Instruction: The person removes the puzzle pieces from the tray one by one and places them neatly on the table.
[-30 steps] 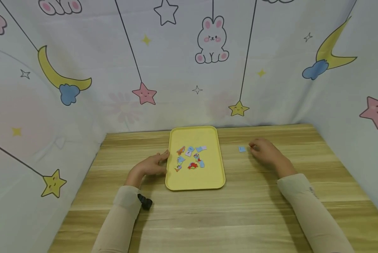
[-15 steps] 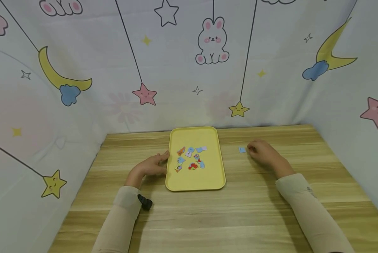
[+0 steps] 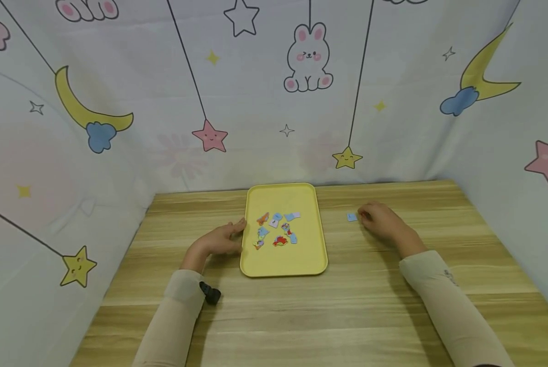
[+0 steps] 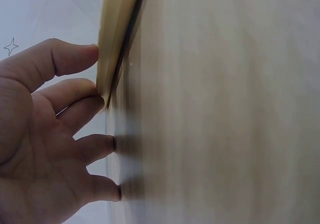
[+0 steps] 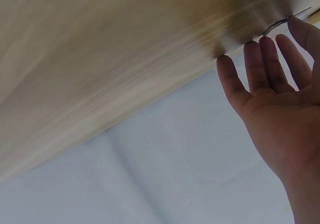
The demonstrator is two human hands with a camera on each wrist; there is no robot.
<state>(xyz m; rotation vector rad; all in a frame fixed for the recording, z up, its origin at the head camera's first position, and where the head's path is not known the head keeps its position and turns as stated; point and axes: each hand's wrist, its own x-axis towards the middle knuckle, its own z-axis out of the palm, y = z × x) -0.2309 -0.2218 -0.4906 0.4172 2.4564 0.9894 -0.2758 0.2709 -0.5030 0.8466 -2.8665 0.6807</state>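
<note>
On the table [image 3: 278,316] lies a yellow tray [image 3: 283,265] holding several small printed puzzle pieces [image 3: 280,241], some lapping over each other. My left hand [image 3: 216,240] rests by the tray's left side, its fingers extended; in the left wrist view the thumb and fingertips touch the tray's outer wall [image 4: 109,44]. To the right of the tray is a small light blue puzzle piece [image 3: 351,217]. Right beside it, my right hand [image 3: 380,220] bends its fingertips down to the table. The right wrist view shows a thin puzzle piece [image 5: 276,26] edge-on between thumb and fingertips, its printed face hidden.
A white fabric backdrop [image 3: 255,102] with printed moons, stars and a rabbit rises behind the table and along both sides. The tray stands near the table's back edge. A small black device [image 3: 211,293] sits at the left sleeve's cuff.
My right hand has shifted slightly left, closing the gap to the light blue puzzle piece. The left hand and the tray stay in place.
</note>
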